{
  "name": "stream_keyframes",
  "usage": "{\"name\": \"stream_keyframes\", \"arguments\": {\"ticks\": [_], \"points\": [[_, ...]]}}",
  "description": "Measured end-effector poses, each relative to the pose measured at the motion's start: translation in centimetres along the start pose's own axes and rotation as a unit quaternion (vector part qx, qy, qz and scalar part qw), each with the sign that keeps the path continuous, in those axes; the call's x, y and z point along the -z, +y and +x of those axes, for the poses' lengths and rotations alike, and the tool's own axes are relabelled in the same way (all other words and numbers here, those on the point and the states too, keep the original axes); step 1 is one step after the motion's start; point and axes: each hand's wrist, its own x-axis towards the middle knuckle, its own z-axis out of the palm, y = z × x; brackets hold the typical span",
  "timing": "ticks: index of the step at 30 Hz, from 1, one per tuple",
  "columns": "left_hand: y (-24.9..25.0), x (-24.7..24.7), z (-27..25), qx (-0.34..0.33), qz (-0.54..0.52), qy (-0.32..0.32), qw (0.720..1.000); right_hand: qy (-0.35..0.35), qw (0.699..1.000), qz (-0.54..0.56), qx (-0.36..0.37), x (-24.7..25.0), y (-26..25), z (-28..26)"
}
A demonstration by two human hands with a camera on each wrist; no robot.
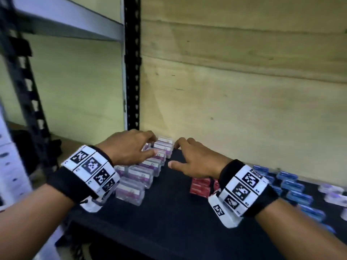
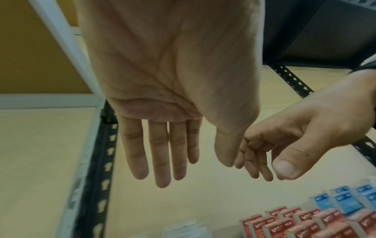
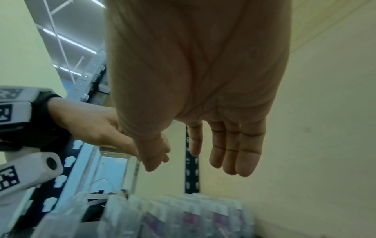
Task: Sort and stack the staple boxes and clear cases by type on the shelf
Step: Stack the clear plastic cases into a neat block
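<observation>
A row of clear cases [image 1: 142, 175] with purple labels runs along the left of the black shelf mat [image 1: 169, 212] towards the back wall. My left hand [image 1: 150, 145] hovers over the far end of that row, fingers spread and holding nothing. My right hand [image 1: 174, 154] hangs just to its right, over bare mat, also empty. Red staple boxes [image 1: 200, 186] sit under my right wrist, and blue staple boxes [image 1: 293, 186] lie further right. The left wrist view shows the left hand [image 2: 195, 167] with straight fingers; the right wrist view shows the right hand [image 3: 189, 169] above the clear cases [image 3: 193, 217].
A few more clear cases [image 1: 332, 192] lie at the far right edge. A black perforated upright [image 1: 132, 72] stands in the back left corner, with a grey shelf beam [image 1: 65, 21] overhead. The pale wall [image 1: 244, 91] closes the back.
</observation>
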Motion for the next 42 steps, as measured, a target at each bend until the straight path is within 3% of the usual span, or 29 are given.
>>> {"name": "stream_keyframes", "arguments": {"ticks": [9, 14, 23, 42], "points": [[-4.3, -3.9, -6.6, 0.027, -0.098, 0.089, 0.991, -0.002, 0.992, 0.000, 0.128, -3.8, -5.3, 0.0], [-5.5, -5.7, -8.5, 0.050, -0.109, 0.099, 0.988, -0.005, 0.987, -0.002, 0.159, -4.6, -6.9, 0.2], [-6.2, -6.8, -9.5, 0.053, -0.149, 0.120, 0.980, -0.031, 0.987, -0.001, 0.159, -4.7, -7.9, 0.4], [-1.2, -8.4, -10.4, -0.002, -0.187, 0.151, 0.971, -0.065, 0.990, 0.016, 0.126, -3.7, -4.6, -4.2]]}}
